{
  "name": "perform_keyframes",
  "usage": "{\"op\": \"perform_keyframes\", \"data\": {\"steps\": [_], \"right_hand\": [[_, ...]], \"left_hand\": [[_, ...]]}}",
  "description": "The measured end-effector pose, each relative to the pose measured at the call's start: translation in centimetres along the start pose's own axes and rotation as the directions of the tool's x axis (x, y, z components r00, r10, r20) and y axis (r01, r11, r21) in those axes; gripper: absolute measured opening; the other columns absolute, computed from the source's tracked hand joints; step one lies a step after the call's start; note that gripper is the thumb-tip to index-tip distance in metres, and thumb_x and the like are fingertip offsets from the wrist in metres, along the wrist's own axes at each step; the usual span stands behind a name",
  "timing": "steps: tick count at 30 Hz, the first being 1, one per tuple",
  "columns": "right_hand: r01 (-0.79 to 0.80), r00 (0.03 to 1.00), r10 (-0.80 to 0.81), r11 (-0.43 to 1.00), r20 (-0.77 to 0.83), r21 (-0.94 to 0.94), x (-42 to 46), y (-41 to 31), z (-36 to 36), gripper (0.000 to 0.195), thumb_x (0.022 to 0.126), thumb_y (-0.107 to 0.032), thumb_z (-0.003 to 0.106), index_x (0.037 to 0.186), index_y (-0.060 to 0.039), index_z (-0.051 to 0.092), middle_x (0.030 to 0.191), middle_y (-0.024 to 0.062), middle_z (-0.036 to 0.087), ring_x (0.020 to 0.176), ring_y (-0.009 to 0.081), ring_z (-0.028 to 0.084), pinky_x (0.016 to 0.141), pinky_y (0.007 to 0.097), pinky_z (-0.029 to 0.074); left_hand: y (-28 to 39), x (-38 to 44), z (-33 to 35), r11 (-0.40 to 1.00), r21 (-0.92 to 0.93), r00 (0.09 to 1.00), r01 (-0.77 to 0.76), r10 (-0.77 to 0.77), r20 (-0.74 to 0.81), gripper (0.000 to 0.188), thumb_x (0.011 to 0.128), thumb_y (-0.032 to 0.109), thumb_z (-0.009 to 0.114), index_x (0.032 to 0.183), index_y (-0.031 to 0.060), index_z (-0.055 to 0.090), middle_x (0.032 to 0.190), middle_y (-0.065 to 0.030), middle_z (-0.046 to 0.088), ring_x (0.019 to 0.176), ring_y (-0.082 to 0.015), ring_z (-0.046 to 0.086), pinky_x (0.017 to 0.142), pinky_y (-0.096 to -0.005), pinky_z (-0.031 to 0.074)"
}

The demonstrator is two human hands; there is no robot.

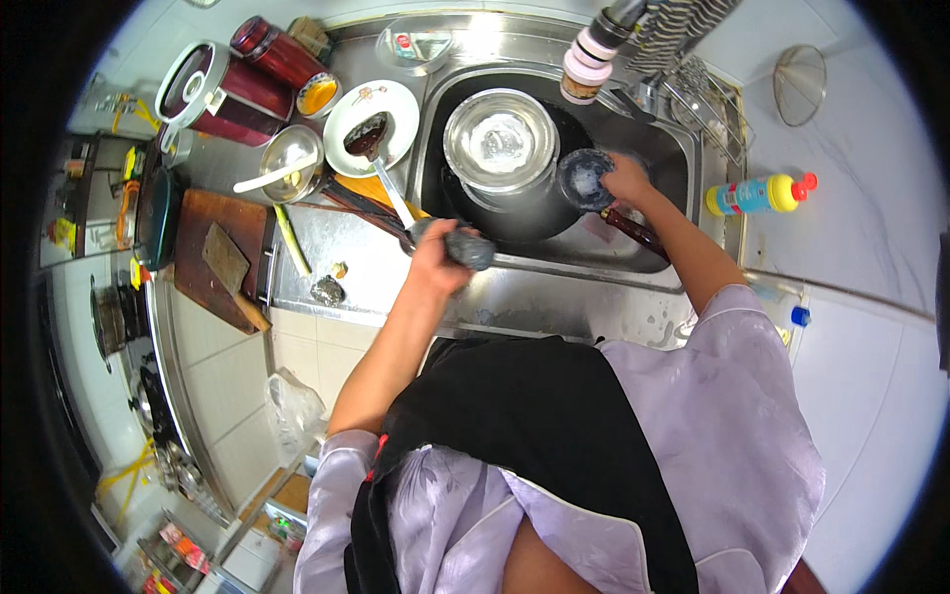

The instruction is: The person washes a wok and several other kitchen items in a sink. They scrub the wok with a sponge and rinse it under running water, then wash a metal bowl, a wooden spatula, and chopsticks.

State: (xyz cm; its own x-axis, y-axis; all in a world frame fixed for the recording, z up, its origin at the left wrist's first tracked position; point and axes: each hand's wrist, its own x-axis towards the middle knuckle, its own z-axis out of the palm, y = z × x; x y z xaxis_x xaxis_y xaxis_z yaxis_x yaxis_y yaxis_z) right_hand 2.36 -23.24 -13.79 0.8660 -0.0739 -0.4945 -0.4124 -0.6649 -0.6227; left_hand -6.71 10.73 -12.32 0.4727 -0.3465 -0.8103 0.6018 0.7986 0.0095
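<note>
My left hand [438,261] grips a dark grey stone pestle [471,250] over the sink's front edge. In my right hand [629,182] is a small dark grey mortar [582,178], tilted, with its wet, pale-looking inside towards me. The mortar is held over the right side of a dark wok [512,230], which sits in the steel sink [664,275]. Stacked metal bowls [501,134] rest in the wok. Just right of the mortar lies the wok's wooden handle [634,232]. Below the faucet outlet [586,70], no running stream can be made out.
Left of the sink are a white plate [401,108] with a sauce-coated ladle [367,137], a metal bowl [274,160], and a cutting board [193,275] bearing a cleaver [226,260]. A steel-wool scrubber [326,291] lies on the counter. A detergent bottle [757,197] stands right.
</note>
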Motion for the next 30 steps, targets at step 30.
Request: {"op": "perform_keyframes", "data": {"steps": [30], "right_hand": [[-0.187,0.978,0.175,0.978,-0.115,-0.095,5.8,-3.3,1.2,0.051,0.076,-0.007,0.048,0.126,-0.0015,0.044,0.113,0.0213,0.057,0.075,0.0303,0.066,0.052,0.0342,0.055]], "left_hand": [[-5.6,21.7,-0.4,0.925,0.323,0.552,-0.199,0.379,-0.743,0.013,0.078,0.013,0.058,0.086,0.0034,0.054,0.08,-0.0096,0.055,0.061,-0.023,0.051,0.051,-0.0385,0.039]]}}
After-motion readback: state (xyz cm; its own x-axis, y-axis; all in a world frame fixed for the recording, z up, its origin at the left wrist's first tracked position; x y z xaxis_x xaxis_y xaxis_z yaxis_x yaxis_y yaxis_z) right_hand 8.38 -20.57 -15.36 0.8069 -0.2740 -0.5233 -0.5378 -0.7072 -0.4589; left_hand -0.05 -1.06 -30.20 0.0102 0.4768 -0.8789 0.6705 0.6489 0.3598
